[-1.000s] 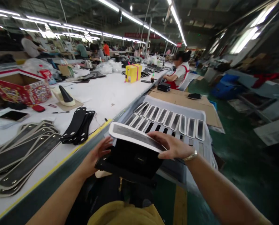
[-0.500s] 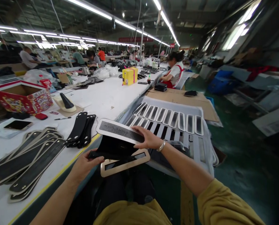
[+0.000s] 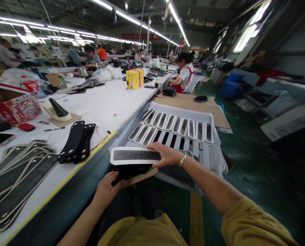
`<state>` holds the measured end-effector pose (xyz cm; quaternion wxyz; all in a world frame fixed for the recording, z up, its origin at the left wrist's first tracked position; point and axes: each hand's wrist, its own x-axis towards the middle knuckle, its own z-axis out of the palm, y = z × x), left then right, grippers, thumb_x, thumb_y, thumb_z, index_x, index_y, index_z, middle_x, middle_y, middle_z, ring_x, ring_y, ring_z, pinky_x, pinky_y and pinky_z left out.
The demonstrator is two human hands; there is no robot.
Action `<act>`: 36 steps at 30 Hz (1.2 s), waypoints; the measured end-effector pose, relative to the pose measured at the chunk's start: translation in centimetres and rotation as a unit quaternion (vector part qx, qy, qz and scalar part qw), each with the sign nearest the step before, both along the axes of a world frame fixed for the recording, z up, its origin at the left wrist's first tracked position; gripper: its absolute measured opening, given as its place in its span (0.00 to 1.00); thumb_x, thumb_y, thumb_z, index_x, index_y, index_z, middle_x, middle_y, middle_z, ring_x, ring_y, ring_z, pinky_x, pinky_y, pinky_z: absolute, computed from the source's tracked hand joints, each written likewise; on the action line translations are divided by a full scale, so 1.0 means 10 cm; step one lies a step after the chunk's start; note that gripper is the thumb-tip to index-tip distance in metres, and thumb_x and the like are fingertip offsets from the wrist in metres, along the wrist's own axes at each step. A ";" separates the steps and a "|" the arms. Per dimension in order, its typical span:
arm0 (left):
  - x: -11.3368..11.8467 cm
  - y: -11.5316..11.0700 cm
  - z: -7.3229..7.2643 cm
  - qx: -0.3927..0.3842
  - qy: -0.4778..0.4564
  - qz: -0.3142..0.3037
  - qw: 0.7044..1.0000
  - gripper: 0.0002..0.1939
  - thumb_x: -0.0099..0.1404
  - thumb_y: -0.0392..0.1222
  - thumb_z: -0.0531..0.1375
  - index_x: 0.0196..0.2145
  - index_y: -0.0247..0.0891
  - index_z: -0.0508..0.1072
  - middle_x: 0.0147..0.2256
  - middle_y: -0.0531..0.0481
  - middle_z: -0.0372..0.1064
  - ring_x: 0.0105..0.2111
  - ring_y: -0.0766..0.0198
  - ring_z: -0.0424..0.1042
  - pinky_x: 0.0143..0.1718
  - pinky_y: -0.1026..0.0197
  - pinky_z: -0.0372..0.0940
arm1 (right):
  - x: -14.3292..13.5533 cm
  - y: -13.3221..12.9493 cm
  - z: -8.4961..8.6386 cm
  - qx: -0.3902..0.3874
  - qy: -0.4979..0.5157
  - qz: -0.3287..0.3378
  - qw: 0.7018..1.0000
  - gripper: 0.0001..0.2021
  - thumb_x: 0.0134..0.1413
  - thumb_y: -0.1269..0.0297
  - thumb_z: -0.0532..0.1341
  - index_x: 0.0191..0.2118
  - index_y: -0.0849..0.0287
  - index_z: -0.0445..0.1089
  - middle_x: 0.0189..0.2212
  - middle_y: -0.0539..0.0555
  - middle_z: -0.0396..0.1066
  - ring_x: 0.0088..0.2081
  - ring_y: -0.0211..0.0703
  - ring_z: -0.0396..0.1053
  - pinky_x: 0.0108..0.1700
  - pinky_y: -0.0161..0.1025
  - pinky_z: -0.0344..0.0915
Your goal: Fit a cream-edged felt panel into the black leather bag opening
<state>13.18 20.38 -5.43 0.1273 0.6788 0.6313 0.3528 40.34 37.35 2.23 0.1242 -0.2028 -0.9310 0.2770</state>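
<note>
My right hand point(image 3: 166, 155) is closed on the right end of a white-edged strip point(image 3: 134, 155) with a dark speckled middle. Under that strip hangs a black piece point(image 3: 133, 171), and below it shows the edge of a tan rounded frame point(image 3: 142, 177). Fingers of my left hand point(image 3: 107, 188) pinch the left side of the black piece, close to the frame. Whether these parts are joined together I cannot tell. Just beyond, rows of similar white-edged strips point(image 3: 169, 122) lie on a grey-covered surface beside the bench.
The white bench point(image 3: 103, 106) carries black straps point(image 3: 77, 140), long tan-edged strips point(image 3: 21, 184), a red box point(image 3: 14, 108) and a yellow box point(image 3: 135, 78). Brown cardboard point(image 3: 203, 111) lies beyond the rows. Farther along sits a person point(image 3: 184, 77) in a red apron.
The white-edged strip has turned more level and dropped slightly. My left hand has moved right and inward, and the tan frame is now seen nearly edge-on. The view has shifted a little.
</note>
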 end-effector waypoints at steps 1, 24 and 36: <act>-0.01 0.01 -0.05 0.012 0.039 0.007 0.999 0.14 0.62 0.48 0.55 0.33 0.36 0.75 0.36 0.44 0.73 0.38 0.56 0.71 0.42 0.54 0.67 | -0.01 -0.02 0.00 0.004 -0.008 -0.001 1.000 0.41 0.40 0.54 0.68 0.59 0.67 0.55 0.54 0.64 0.59 0.55 0.52 0.59 0.58 0.47 0.56; -0.30 -0.14 -0.22 -0.132 0.250 -0.053 0.958 0.27 0.50 0.46 0.64 0.46 0.29 0.68 0.47 0.31 0.67 0.49 0.42 0.65 0.49 0.48 0.61 | -0.43 -0.48 -0.09 0.119 -0.061 -0.014 0.991 0.40 0.36 0.57 0.70 0.56 0.71 0.58 0.49 0.65 0.62 0.51 0.53 0.61 0.56 0.46 0.59; -0.45 -0.13 -0.10 -0.160 -0.092 -0.025 0.982 0.18 0.57 0.52 0.58 0.36 0.34 0.75 0.32 0.46 0.75 0.36 0.54 0.73 0.43 0.53 0.67 | -0.54 -0.71 -0.22 0.154 0.008 -0.066 0.986 0.37 0.39 0.61 0.67 0.56 0.66 0.57 0.52 0.65 0.60 0.54 0.55 0.58 0.58 0.52 0.56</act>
